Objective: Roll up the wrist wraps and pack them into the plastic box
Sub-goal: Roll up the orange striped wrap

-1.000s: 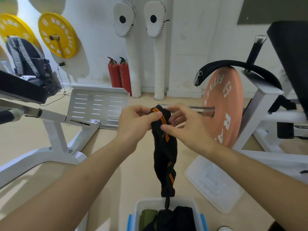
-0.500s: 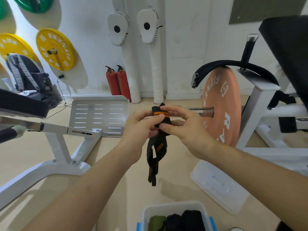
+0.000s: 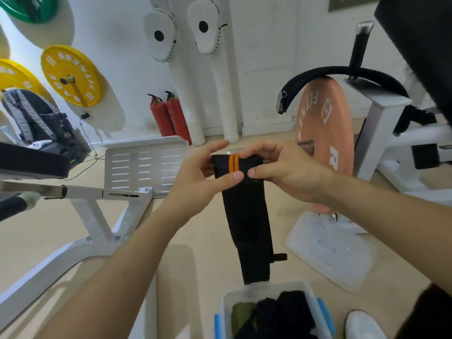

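Note:
A black wrist wrap (image 3: pixel 249 221) with an orange stripe hangs straight down in mid-air, its top end folded over. My left hand (image 3: pixel 203 174) pinches that top end from the left, thumb across the front. My right hand (image 3: pixel 278 167) pinches it from the right. The wrap's lower end dangles just above the plastic box (image 3: pixel 226 302) at the bottom, a clear box with blue latches. Inside the box lie black rolled wraps (image 3: pixel 286 311) and a green one (image 3: pixel 241 314).
The box's clear lid (image 3: pixel 330 250) lies on the floor to the right. An orange weight plate (image 3: pixel 322 133) on a bar stands behind my right hand. A white machine frame (image 3: pixel 97 216) and perforated footplate (image 3: pixel 144 162) stand left. A white shoe (image 3: pixel 362 324) shows bottom right.
The wrap was twisted and bunched; it now hangs flat and untwisted, reaching down to the box. Both hands have kept hold of its top end.

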Tool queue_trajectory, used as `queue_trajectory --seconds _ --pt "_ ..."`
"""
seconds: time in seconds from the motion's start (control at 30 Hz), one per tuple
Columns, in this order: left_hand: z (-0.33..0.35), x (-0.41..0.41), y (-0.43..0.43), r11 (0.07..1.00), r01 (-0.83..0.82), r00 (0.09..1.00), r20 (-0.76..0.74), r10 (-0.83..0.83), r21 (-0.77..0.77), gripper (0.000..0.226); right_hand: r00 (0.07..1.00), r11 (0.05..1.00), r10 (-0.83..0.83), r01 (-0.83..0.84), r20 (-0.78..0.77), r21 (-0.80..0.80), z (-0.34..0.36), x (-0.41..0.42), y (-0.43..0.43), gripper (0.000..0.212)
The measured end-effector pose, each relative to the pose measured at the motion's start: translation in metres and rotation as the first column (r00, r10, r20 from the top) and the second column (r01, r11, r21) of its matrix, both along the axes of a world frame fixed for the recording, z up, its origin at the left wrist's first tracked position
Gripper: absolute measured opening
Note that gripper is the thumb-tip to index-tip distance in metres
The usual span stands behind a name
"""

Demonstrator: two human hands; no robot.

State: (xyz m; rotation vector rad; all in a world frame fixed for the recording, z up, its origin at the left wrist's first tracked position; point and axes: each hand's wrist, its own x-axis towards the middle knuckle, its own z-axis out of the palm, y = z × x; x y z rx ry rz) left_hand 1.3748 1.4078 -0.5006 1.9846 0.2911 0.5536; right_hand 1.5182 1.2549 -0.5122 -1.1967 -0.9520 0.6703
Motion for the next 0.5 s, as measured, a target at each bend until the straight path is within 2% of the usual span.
queue_trajectory --seconds 0.1,0.2,0.33,0.43,0.5 --pt "-0.002 0.000 -0.004 0.998 -0.013 0.998 0.069 0.008 0.064 0.039 0.999 0.998 -0.052 0.053 0.016 -0.028 -0.002 0.003 0.000 0.041" --pt "-0.003 0.003 -0.007 0.992 -0.089 0.981 0.178 0.073 0.085 0.039 0.995 0.993 -0.095 0.096 0.018 -0.070 -0.001 0.004 -0.001 0.037" --pt "-0.004 0.007 -0.008 0.980 -0.116 0.962 0.265 0.070 0.163 0.040 1.000 0.990 -0.007 0.010 0.022 -0.142 0.005 0.001 -0.006 0.040" --pt "-0.008 0.010 -0.010 0.944 -0.097 0.953 0.303 -0.003 0.316 0.042 0.998 0.995 -0.026 0.032 0.063 -0.099 0.006 -0.004 -0.006 0.041" --pt "-0.009 0.012 -0.010 0.931 -0.099 0.948 0.316 -0.018 0.351 0.044 0.993 0.996 -0.073 0.078 0.098 -0.051 0.006 -0.004 -0.006 0.039"
